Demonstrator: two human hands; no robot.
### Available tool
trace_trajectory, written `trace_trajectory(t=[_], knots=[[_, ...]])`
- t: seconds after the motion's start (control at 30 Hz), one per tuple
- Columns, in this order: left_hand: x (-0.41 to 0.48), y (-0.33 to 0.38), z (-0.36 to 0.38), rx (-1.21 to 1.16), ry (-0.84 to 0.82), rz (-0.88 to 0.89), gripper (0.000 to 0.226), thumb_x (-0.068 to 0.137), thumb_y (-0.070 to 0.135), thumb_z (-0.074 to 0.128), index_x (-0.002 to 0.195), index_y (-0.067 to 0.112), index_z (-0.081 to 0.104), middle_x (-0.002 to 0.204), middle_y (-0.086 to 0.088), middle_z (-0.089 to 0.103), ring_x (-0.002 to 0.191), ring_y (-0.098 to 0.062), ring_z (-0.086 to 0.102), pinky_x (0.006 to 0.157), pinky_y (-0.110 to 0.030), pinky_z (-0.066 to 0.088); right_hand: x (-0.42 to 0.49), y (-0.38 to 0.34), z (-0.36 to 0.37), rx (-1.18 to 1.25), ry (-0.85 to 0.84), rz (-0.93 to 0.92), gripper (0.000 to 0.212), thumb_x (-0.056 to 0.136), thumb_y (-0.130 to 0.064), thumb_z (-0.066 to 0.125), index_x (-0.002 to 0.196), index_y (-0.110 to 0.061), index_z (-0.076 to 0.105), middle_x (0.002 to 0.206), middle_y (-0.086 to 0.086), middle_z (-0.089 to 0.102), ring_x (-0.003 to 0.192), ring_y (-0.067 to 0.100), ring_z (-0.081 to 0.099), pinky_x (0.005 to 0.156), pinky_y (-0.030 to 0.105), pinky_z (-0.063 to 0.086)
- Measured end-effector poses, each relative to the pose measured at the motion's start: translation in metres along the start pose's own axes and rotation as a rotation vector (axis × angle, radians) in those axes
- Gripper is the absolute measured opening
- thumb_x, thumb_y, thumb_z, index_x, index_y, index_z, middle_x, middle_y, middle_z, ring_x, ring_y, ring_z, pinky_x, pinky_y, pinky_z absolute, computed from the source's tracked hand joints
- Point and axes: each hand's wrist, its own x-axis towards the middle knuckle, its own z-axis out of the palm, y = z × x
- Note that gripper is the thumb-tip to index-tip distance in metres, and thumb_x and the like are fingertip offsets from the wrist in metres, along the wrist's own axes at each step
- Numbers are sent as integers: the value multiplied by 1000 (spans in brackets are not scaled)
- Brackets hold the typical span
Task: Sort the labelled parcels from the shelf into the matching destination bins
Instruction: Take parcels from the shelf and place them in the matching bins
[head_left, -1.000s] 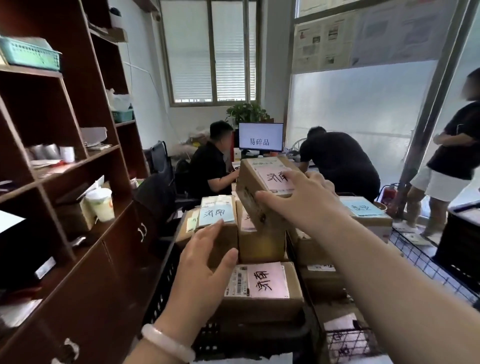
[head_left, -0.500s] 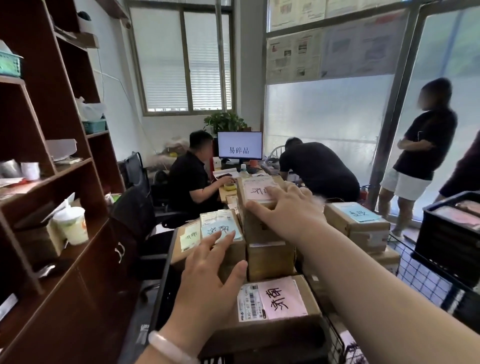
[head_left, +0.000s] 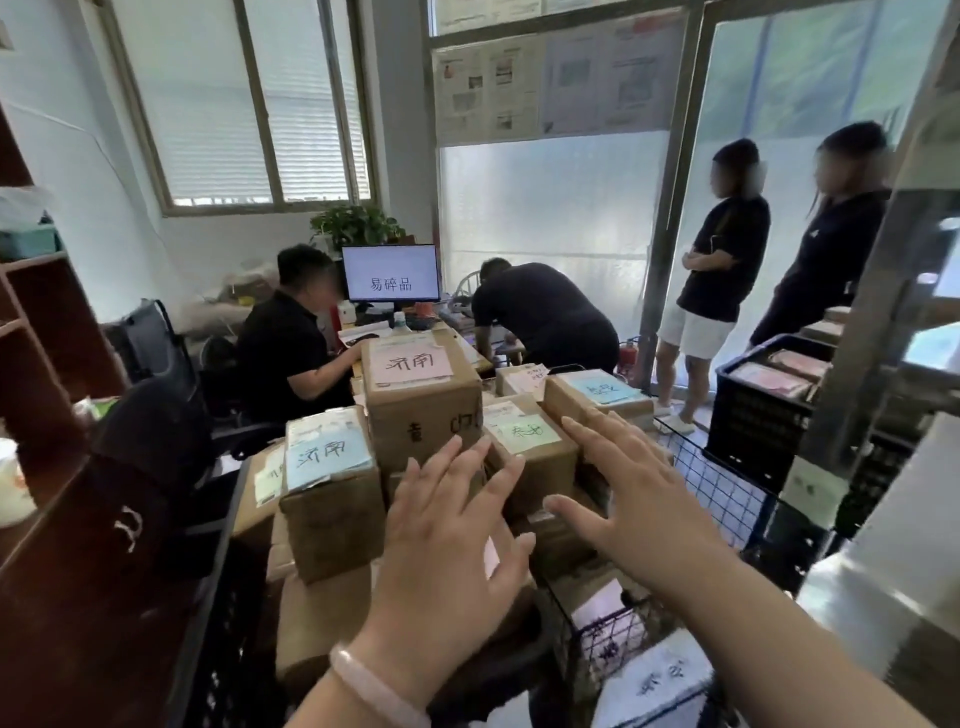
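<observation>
Several brown cardboard parcels stand stacked in front of me. The tallest parcel (head_left: 422, 400) carries a pink label on top. To its left a parcel with a blue label (head_left: 332, 483) stands lower. A green-labelled parcel (head_left: 530, 447) and another blue-labelled parcel (head_left: 597, 397) sit to the right. My left hand (head_left: 447, 540) hovers with straight spread fingers in front of the tall parcel, holding nothing. My right hand (head_left: 628, 499) is spread flat over the green-labelled parcel's right side, also holding nothing. A pink label peeks out beneath my left hand.
A dark wooden shelf (head_left: 47, 374) runs along the left. A wire basket (head_left: 727, 499) and a black crate (head_left: 763, 410) with pink-labelled parcels stand to the right. Two people work at a desk with a monitor (head_left: 392, 273) behind the stack; two more stand by the window.
My right hand has let go of the pink-labelled parcel, which now stands on top of the stack. Both hands have drawn back, open. The view has turned right.
</observation>
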Motion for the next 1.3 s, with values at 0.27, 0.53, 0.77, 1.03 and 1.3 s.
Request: trace_trajectory(t=[0.27, 0.53, 0.77, 1.03, 1.3], knots=[[7, 105, 87, -90, -230, 218, 68, 87, 68, 32, 150, 52, 11, 163, 12, 17, 151, -10, -2, 123, -41, -3, -104, 111, -14, 28, -91, 193, 81, 79, -74, 44, 150, -48, 16, 159, -20, 11, 147, 1, 3, 121, 30, 13], [15, 206, 163, -176, -340, 329, 72, 83, 72, 24, 151, 55, 5, 164, 16, 3, 149, -4, -12, 121, -33, -10, -184, 206, -57, -55, -18, 421, 77, 86, -62, 56, 150, -48, 15, 160, -20, 10, 140, -7, 0, 112, 17, 2], [17, 269, 205, -258, -437, 382, 70, 88, 65, 33, 151, 53, 6, 163, 18, 4, 144, 1, -13, 113, -24, -18, -217, 295, -86, 0, 3, 791, 83, 84, -57, 62, 151, -42, 16, 162, -6, 11, 148, 18, 10, 117, 41, 19], [49, 321, 260, -222, -568, 396, 67, 93, 58, 48, 153, 44, 20, 161, 5, 23, 149, -17, 13, 119, -35, 12, -210, 363, -72, 264, 47, 1003, 87, 86, -49, 67, 154, -23, 21, 154, 12, 31, 141, 26, 33, 114, 40, 32], [64, 382, 332, -139, -764, 201, 98, 70, 85, 46, 153, 44, 12, 164, -6, 10, 149, -31, 8, 118, -44, 19, -247, 384, -63, 304, 155, 1027, 63, 93, -42, 58, 149, -26, 34, 153, 2, 37, 139, 20, 35, 103, 24, 27]])
